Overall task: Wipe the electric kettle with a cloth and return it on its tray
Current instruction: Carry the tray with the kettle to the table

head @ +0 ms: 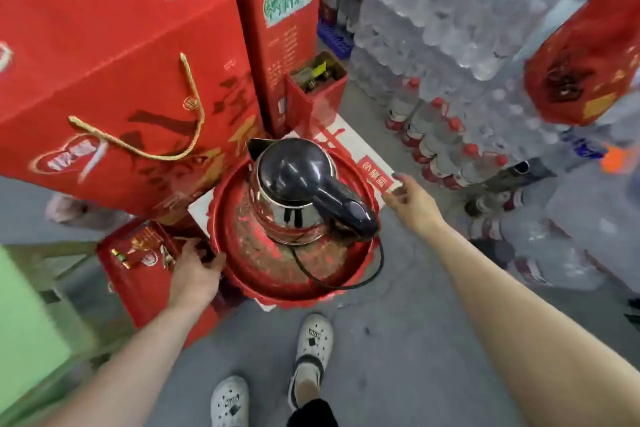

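A steel electric kettle (pixel 277 208) with a black lid and black handle stands upright on a round red tray (pixel 249 263). Its black cord (pixel 346 282) loops over the tray's near right rim. My left hand (pixel 195 274) grips the tray's left rim. To the right of the kettle handle, my right hand (pixel 410 199) hovers with fingers apart and touches nothing. No cloth is in view.
The tray rests on a white box (pixel 349 142). Big red gift boxes (pixel 114 80) stand at the left and behind. Shrink-wrapped packs of water bottles (pixel 450 10) and red-capped bottles (pixel 436 135) fill the right. My feet in white clogs (pixel 313 343) are on the grey floor.
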Demonstrator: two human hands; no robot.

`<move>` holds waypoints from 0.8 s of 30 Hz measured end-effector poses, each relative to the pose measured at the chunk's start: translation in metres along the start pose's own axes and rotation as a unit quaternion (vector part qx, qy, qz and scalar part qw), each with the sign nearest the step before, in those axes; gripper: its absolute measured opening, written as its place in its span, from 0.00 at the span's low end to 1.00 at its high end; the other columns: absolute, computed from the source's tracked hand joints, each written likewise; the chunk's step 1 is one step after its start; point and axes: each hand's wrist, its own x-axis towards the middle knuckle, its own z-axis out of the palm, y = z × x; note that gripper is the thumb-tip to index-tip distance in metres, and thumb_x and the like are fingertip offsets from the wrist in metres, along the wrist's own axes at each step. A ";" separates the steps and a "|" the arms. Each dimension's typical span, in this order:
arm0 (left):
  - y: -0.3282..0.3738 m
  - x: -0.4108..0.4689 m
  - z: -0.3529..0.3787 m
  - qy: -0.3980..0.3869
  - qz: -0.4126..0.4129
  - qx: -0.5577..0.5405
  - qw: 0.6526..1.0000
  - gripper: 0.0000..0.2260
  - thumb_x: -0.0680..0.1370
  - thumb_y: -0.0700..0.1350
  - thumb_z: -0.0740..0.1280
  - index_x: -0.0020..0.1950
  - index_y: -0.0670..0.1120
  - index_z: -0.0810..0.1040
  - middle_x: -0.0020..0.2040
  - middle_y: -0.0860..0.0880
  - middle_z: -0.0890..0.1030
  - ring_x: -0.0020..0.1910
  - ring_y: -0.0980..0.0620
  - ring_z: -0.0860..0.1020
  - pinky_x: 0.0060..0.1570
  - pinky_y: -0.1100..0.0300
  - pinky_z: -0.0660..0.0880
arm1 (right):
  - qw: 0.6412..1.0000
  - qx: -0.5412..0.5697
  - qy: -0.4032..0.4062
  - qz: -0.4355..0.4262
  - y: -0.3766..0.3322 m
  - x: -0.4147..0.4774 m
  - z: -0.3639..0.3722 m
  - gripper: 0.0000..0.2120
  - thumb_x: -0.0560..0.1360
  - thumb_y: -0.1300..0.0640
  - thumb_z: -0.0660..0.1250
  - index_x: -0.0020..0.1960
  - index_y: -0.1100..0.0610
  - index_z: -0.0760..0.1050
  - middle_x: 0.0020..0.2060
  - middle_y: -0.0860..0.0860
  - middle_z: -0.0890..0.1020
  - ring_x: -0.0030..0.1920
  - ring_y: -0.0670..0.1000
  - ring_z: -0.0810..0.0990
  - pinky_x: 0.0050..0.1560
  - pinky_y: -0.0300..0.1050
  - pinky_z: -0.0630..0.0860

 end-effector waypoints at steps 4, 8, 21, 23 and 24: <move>-0.005 0.009 0.016 0.035 -0.013 0.011 0.999 0.22 0.76 0.42 0.70 0.70 0.41 0.73 0.58 0.39 0.82 0.60 0.38 0.77 0.57 0.48 0.71 | 0.999 -0.011 -0.031 0.004 -0.011 0.050 0.019 0.27 0.81 0.49 0.69 0.78 0.53 0.69 0.63 0.56 0.82 0.61 0.60 0.81 0.67 0.55 0.75; -0.009 0.012 0.022 0.050 -0.027 -0.005 0.998 0.25 0.74 0.44 0.72 0.71 0.46 0.73 0.56 0.38 0.81 0.55 0.42 0.78 0.55 0.51 0.72 | 0.998 -0.025 -0.058 -0.006 -0.015 0.070 0.033 0.22 0.81 0.50 0.68 0.74 0.50 0.74 0.60 0.57 0.84 0.61 0.61 0.82 0.70 0.58 0.75; 0.004 0.003 0.010 0.005 -0.055 -0.118 0.991 0.29 0.76 0.31 0.65 0.73 0.53 0.69 0.58 0.48 0.81 0.58 0.47 0.78 0.64 0.49 0.72 | 0.996 0.049 -0.067 0.036 0.021 0.033 0.046 0.20 0.83 0.62 0.66 0.73 0.50 0.70 0.62 0.54 0.78 0.49 0.51 0.80 0.37 0.33 0.74; 0.004 -0.004 -0.001 -0.022 -0.028 -0.119 0.992 0.29 0.75 0.30 0.65 0.73 0.53 0.70 0.59 0.49 0.81 0.60 0.49 0.77 0.66 0.49 0.71 | 0.994 0.083 -0.057 0.047 0.032 0.005 0.041 0.20 0.82 0.61 0.68 0.72 0.49 0.72 0.62 0.53 0.79 0.50 0.49 0.82 0.36 0.33 0.75; 0.003 -0.008 -0.008 -0.036 -0.015 -0.117 0.992 0.29 0.75 0.30 0.65 0.72 0.52 0.70 0.59 0.50 0.80 0.60 0.49 0.77 0.67 0.47 0.71 | 0.993 0.097 -0.048 0.050 0.037 -0.012 0.037 0.20 0.82 0.61 0.68 0.71 0.49 0.72 0.61 0.53 0.80 0.52 0.51 0.83 0.37 0.34 0.77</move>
